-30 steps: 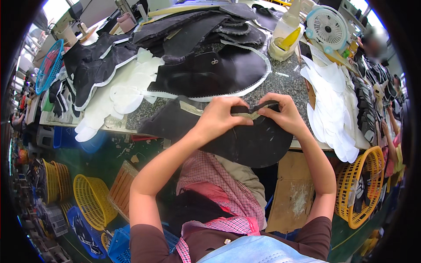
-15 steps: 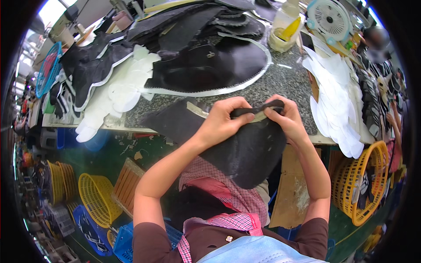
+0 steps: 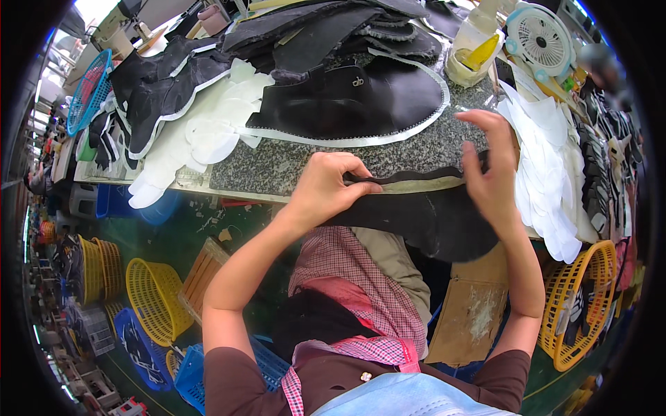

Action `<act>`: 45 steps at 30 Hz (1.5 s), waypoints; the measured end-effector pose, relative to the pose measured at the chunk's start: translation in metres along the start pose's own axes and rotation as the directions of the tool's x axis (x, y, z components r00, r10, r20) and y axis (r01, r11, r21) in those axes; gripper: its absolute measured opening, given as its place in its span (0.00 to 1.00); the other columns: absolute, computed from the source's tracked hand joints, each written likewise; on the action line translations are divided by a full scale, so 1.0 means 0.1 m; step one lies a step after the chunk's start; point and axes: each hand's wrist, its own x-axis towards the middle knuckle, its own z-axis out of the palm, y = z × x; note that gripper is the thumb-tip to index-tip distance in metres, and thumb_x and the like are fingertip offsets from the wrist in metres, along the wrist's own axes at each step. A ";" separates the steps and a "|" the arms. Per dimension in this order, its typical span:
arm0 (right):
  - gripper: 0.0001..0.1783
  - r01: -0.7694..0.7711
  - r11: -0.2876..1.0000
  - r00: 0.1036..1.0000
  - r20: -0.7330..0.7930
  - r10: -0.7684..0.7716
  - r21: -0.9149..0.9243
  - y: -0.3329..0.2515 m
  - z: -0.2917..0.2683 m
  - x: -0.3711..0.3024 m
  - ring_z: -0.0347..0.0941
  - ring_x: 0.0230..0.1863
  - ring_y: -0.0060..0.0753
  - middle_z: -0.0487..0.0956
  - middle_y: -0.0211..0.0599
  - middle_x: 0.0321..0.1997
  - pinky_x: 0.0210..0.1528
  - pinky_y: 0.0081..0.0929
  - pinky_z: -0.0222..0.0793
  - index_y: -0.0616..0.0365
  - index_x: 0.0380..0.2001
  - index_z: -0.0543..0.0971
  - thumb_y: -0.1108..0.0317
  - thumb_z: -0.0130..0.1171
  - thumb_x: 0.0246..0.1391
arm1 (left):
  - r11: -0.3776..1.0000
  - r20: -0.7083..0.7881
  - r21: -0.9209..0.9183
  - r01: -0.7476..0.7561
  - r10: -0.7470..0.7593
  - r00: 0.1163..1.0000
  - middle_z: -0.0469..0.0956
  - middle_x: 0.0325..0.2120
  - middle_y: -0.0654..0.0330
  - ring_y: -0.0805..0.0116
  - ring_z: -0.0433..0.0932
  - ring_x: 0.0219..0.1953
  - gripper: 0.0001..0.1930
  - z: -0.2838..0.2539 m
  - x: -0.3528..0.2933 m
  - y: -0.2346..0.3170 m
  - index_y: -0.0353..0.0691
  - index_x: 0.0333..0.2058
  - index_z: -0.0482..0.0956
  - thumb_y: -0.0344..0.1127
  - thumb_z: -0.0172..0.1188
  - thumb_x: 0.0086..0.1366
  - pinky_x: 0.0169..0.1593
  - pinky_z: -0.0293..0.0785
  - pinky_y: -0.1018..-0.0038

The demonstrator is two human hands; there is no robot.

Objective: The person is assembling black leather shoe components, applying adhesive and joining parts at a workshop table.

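Note:
My left hand pinches the near-left end of a black shoe upper piece, thumb on top of its upper edge. Along that edge runs a beige strip, stretched out straight. The piece hangs over the front of the table, its rounded lower end drooping in front of my lap. My right hand is at the far right end of the strip, with index finger and thumb apart and raised; its lower fingers are partly hidden. Behind lies a finished-looking black shoe upper with a white stitched border.
White cut pieces lie in piles at left and right. A stack of black pieces is at the back, beside a plastic glue bottle and a small fan. Yellow baskets stand on the floor.
The folded strip edge between my hands is now drawn out straight. My right hand has moved right and opened its finger and thumb; my left has shifted slightly left.

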 end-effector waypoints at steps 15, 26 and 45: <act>0.24 0.354 0.920 0.873 0.293 -0.390 0.170 0.01 0.85 -0.04 0.68 0.15 0.39 0.66 0.33 0.13 0.19 0.34 0.63 0.55 0.15 0.68 0.54 0.69 0.51 | 0.841 -0.025 -0.448 0.303 -0.350 0.936 0.83 0.24 0.65 0.83 0.78 0.26 0.08 0.01 -0.37 -0.09 0.33 0.32 0.86 0.32 0.72 0.58 0.29 0.73 0.83; 0.22 0.221 0.938 0.863 0.394 -0.316 0.269 -0.07 0.87 0.06 0.72 0.23 0.44 0.72 0.38 0.19 0.26 0.38 0.66 0.57 0.24 0.74 0.48 0.66 0.51 | 0.870 -0.179 -0.385 0.307 -0.397 0.900 0.79 0.19 0.68 0.84 0.74 0.24 0.09 0.00 -0.49 0.00 0.35 0.26 0.84 0.33 0.74 0.58 0.26 0.70 0.83; 0.06 0.451 0.863 0.775 0.381 -0.505 0.227 -0.30 0.99 -0.05 0.75 0.28 0.30 0.71 0.28 0.24 0.26 0.30 0.71 0.53 0.28 0.74 0.68 0.63 0.50 | 0.884 -0.258 -0.360 0.299 -0.402 0.879 0.81 0.22 0.67 0.86 0.74 0.25 0.05 0.11 -0.52 -0.07 0.31 0.29 0.84 0.28 0.66 0.56 0.27 0.69 0.83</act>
